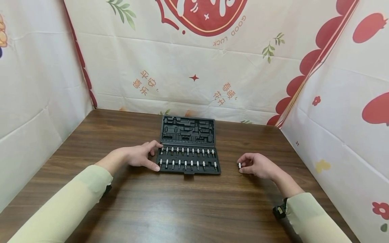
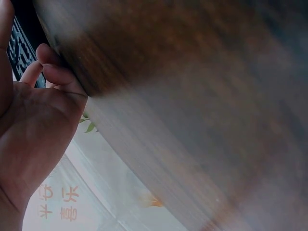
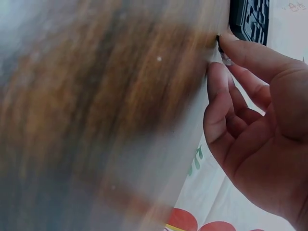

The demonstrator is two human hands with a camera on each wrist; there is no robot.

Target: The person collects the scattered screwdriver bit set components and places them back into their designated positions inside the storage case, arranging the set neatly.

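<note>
A black socket-bit case [image 1: 187, 174] lies unfolded on the table, its molded lid [image 1: 188, 130] at the back. Two rows of silver socket bits [image 1: 185, 164] sit in its base, with a wider gap near the right end of the front row. My left hand [image 1: 141, 155] rests against the case's left side, thumb at the front corner and a fingertip near the hinge. To the right of the case, my right hand [image 1: 258, 165] pinches a small silver socket bit [image 1: 239, 165] between thumb and fingers, low over the table. In the right wrist view, the fingers [image 3: 219, 79] partly hide this bit.
The brown wooden table [image 1: 170, 209] extends around the case on every side. White patterned cloth [image 1: 182, 60] hangs behind it and along both sides. A dark wrist device [image 1: 280, 210] sits at the right sleeve's cuff.
</note>
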